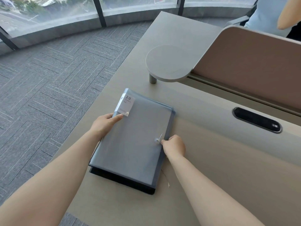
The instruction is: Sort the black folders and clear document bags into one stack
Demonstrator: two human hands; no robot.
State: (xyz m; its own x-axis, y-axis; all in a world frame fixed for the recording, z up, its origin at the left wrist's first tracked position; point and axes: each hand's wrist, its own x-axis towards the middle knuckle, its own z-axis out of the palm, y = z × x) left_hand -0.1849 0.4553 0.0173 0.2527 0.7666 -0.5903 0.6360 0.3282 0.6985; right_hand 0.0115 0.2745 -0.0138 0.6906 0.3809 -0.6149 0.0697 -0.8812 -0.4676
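One stack lies on the beige desk (211, 160). Clear document bags (135, 136) are on top, with a string-and-button clasp near the right edge. Black folders (123, 181) show beneath at the near edge, and a white "20 pockets" label shows through at the far left corner. My left hand (106, 122) grips the stack's left edge, thumb on top next to the label. My right hand (174, 145) holds the right edge at the clasp, fingers curled around it.
A round grey shelf (169, 62) on a short post stands behind the stack. A tall beige divider (252, 66) runs along the right, with a black cable slot (257, 119) in the desk before it. Another person's arm (288, 13) shows beyond the divider. Carpet lies left.
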